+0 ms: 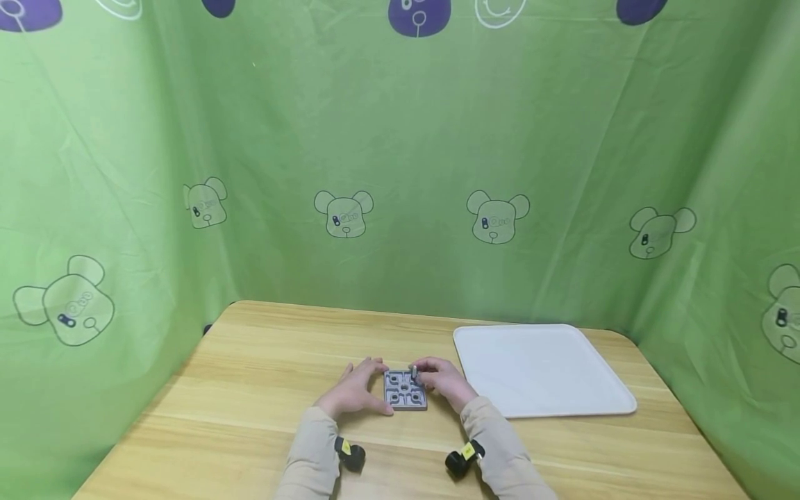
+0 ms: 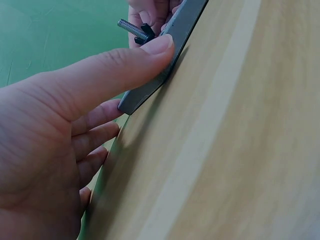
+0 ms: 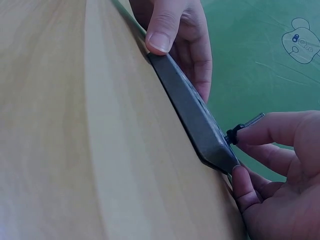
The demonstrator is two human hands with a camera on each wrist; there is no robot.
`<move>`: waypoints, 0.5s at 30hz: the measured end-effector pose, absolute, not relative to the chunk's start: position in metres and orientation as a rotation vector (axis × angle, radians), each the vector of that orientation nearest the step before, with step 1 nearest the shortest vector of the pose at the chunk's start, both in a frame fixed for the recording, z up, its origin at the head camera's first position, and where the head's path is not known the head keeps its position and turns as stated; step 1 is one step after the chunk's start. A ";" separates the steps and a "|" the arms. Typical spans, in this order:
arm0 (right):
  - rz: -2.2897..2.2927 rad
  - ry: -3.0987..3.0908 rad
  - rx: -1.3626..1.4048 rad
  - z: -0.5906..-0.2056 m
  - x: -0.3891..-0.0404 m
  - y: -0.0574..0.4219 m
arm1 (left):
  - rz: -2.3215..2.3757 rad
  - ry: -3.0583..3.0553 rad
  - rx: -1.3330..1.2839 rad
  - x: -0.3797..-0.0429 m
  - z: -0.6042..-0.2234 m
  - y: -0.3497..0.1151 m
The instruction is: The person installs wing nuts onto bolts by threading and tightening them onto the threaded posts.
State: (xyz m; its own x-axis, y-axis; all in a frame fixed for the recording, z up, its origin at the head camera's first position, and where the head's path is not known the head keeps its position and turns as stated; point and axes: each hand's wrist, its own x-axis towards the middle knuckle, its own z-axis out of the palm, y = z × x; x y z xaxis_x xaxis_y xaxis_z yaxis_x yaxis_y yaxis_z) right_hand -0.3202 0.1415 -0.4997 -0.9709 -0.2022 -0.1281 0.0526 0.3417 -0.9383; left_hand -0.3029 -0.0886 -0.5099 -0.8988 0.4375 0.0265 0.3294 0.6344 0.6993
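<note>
A square grey metal plate with several recesses and holes lies on the table. My left hand grips it from the left, thumb at the near edge and fingers toward the far edge. From the far right corner of the plate a threaded bolt sticks up, with a black wing nut round it. Fingers of my right hand pinch the wing nut, while another of its digits meets the plate's edge in the right wrist view. The bolt's lower end is hidden.
A white tray lies on the wooden table, just right of my right hand. Green curtains with bear prints hang close behind the table and at both sides. Small black cameras are strapped to both wrists.
</note>
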 end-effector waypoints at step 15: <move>-1.585 2.519 -0.124 -0.504 -0.322 0.138 | 1.097 2.717 0.641 -0.303 -0.510 -0.089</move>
